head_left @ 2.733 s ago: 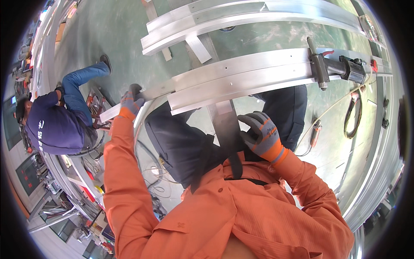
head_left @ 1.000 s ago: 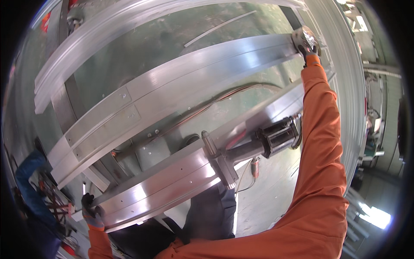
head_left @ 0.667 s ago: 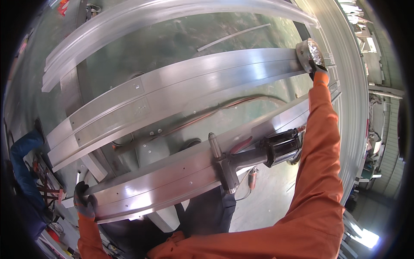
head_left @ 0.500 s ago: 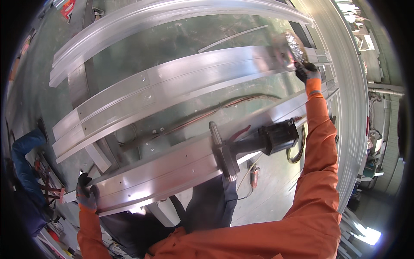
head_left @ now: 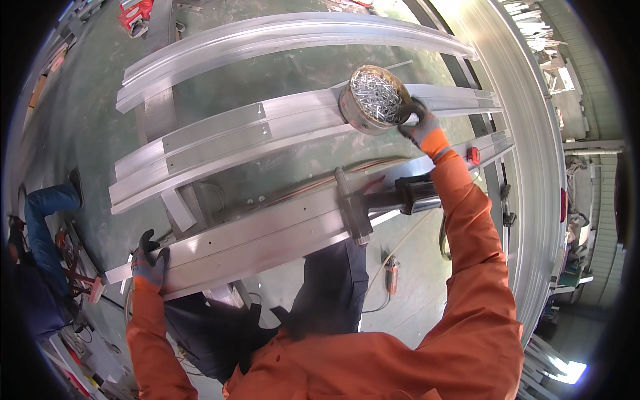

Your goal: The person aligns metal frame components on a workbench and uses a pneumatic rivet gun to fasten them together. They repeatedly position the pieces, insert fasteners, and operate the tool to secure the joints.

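Note:
My right hand [head_left: 420,123], in a grey and black glove, grips the rim of a round tub [head_left: 353,112] full of small metal rivets [head_left: 377,97]. The tub is above the middle aluminium profile [head_left: 280,123], its mouth facing up. Across the left end of the nearest aluminium profile [head_left: 250,243] lies my gloved left hand [head_left: 151,263], with thumb and fingers apart. A black-bodied rivet gun [head_left: 357,208], with a metal head, rests across that same profile to the right of its middle.
Another long profile [head_left: 287,37] lies at the far side. Long metal sections [head_left: 533,133] run along the right. A red tape measure [head_left: 473,156] sits on the near profile. Hoses [head_left: 320,180] and a red tool [head_left: 392,277] are on the floor. At left a person's leg [head_left: 50,207] shows.
The tub of rivets has moved left and nearer in my right hand, which came away from the profiles' right end. My left hand stays at the near profile's left end. The view has shifted.

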### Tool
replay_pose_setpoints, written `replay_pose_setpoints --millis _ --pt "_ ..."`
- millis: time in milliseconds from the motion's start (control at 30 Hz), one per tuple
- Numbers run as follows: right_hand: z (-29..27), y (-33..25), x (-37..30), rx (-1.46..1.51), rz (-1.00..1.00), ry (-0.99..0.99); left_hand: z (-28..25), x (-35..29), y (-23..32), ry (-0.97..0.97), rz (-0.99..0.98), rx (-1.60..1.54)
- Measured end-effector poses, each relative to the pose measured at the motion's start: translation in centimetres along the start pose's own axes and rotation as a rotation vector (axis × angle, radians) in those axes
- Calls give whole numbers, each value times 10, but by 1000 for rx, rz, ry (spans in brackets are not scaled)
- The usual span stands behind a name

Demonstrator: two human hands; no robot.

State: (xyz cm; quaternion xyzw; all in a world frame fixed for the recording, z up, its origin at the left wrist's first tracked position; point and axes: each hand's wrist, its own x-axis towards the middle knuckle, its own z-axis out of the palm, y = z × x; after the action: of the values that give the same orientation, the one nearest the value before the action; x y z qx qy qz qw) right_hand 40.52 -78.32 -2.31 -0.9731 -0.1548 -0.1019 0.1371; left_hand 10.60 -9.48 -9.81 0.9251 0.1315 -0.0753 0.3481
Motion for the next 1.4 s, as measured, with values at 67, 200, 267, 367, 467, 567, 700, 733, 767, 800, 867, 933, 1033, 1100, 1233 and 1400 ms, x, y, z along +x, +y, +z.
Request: replay_pose_setpoints --millis 67,200,267,367,467,567,700,733,767,800,867,933,1033,1100,1233,1400 --pt "-14 -29 28 -41 136 61 0 -4 -4 14 3 21" --pt "-13 -79 76 -72 280 -241 -3 -5 -4 26 2 49" --pt "-1 -68 81 -178 105 -385 1 -2 -5 56 17 40" --pt "7 -71 90 -255 235 -364 -1 -3 -2 60 -7 50" --pt "3 -29 88 -157 430 -346 0 0 4 19 -6 71" --pt "-3 -24 83 -89 466 -298 -1 -2 3 66 -6 16" --pt "-12 -26 77 -50 421 -201 -2 -2 4 71 -4 11" --pt "-12 -27 74 -46 401 -164 -2 -2 5 72 -5 20" --pt "-13 -27 72 -43 380 -126 -2 -2 6 73 -7 28" --pt "-16 -28 72 -23 429 -169 -2 -1 7 76 -8 36" --pt "-22 -30 73 15 527 -254 0 0 3 79 -28 33" --pt "-23 -33 74 34 562 -250 0 0 4 70 -49 29" --pt "-22 -44 77 89 608 -214 -2 -2 3 64 -65 36" --pt "-21 -49 76 102 610 -162 -1 -2 1 76 -46 54" --pt "-19 -63 62 36 426 -63 1 -1 -1 57 -62 89" --pt "-4 -145 -17 797 44 -419 -2 -3 -11 47 -75 71"
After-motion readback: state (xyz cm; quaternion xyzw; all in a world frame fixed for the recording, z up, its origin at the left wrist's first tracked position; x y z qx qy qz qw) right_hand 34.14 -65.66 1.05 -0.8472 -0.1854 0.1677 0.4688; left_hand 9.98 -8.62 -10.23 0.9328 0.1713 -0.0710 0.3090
